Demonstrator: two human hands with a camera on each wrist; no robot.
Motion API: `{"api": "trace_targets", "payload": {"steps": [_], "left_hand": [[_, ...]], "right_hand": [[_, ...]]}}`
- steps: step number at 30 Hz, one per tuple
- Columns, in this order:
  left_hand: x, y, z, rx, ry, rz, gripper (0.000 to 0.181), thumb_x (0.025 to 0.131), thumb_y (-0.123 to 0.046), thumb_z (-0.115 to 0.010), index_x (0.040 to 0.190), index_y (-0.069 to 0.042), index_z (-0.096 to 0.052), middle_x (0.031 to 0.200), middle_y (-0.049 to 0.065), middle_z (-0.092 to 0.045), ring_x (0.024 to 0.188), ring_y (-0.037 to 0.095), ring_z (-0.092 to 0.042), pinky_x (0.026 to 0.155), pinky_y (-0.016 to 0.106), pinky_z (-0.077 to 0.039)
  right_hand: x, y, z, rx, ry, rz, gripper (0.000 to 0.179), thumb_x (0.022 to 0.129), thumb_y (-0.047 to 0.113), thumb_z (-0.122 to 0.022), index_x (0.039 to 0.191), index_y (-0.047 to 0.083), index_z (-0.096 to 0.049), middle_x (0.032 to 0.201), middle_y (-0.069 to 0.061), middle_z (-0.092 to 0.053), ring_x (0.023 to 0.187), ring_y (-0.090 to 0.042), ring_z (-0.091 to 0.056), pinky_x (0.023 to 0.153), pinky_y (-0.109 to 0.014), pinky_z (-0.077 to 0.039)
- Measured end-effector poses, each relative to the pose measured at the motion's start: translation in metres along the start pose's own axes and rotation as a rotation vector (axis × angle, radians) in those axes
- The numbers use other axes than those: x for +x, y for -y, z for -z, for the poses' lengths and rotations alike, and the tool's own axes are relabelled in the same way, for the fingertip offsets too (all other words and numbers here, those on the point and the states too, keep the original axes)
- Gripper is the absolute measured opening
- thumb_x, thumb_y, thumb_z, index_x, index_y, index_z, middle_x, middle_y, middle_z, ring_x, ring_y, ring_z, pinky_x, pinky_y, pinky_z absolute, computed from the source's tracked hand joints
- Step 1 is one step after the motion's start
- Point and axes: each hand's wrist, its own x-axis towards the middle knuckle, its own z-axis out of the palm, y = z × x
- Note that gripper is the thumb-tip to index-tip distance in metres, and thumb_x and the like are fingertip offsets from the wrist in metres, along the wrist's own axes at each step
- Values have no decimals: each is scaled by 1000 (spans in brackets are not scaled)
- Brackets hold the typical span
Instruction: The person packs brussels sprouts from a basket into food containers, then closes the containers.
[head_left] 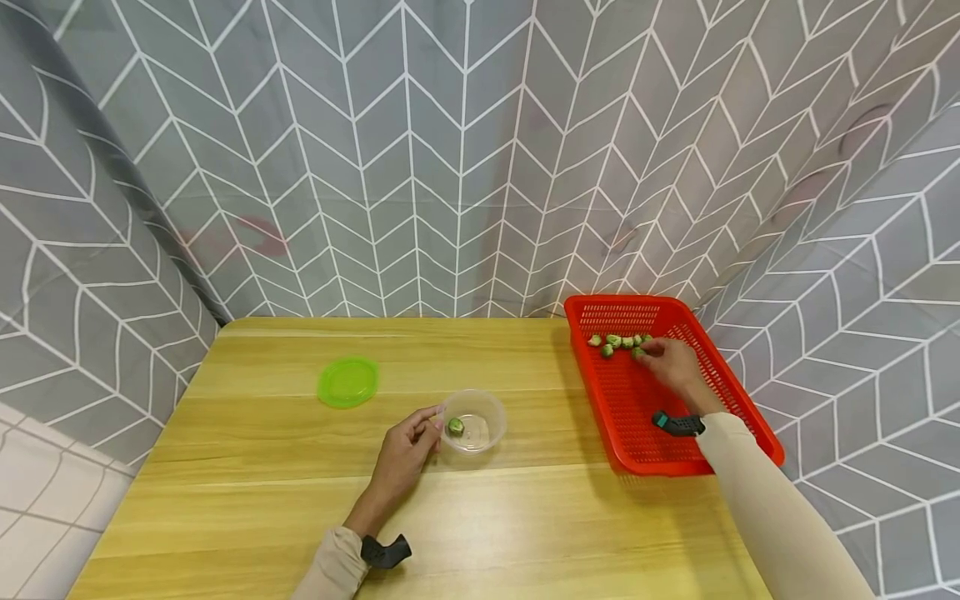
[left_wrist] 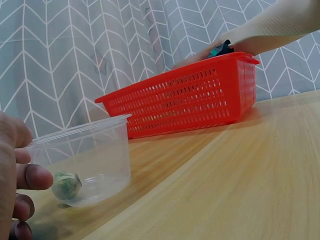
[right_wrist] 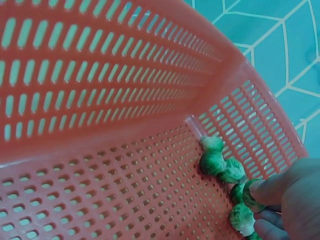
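Head view: right hand (head_left: pixel 672 367) pinches a sprout (right_wrist: pixel 251 201) between thumb and fingers; left hand (head_left: pixel 405 454) holds tub (head_left: pixel 491 419).

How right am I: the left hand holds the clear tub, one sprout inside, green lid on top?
Not the last part: the head view shows the green lid lying on the table, left of the uncovered clear tub. The left hand does hold that tub, with one sprout inside.

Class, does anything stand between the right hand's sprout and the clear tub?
Yes: the red basket's side wall rises between the sprout in the right hand and the clear tub. Nothing else visible does; the tub's top is open.
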Motion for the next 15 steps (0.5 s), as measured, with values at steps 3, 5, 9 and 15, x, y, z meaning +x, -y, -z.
{"api": "trace_targets", "payload": {"steps": [3, 5, 9, 15], "left_hand": [[3, 14, -1, -2, -6, 4, 32, 104, -17, -59, 134, -6, -64, 76, 20, -64, 58, 8, -46, 56, 21, -36], [4, 18, -1, -8, -5, -3, 32, 104, -21, -60, 134, -9, -65, 75, 17, -65, 58, 8, -46, 55, 21, -36], [4, 21, -1, -22, 0, -16, 33, 103, -28, -61, 133, -14, -66, 74, 11, -65, 57, 10, -46, 54, 22, -37], [4, 21, 0, -15, 4, -22, 37, 103, -32, -61, 134, -13, -65, 73, 7, -64, 56, 11, -45, 53, 24, -37]], "right_hand": [[-3, 2, -1, 14, 6, -7, 31, 94, 15, -72, 115, -7, -70, 110, -27, -70, 100, -38, -64, 75, -37, -48], [-5, 4, -1, 28, 6, -7, 31, 94, 16, -72, 116, -7, -70, 112, -27, -70, 101, -39, -63, 74, -36, -48], [-8, 9, -1, 67, -22, 12, 33, 94, 16, -72, 120, -5, -70, 114, -25, -70, 104, -38, -64, 77, -34, -47], [-10, 17, 0, 130, -70, 48, 32, 95, 16, -72, 122, -1, -70, 113, -21, -72, 102, -33, -67, 73, -20, -46]]}}
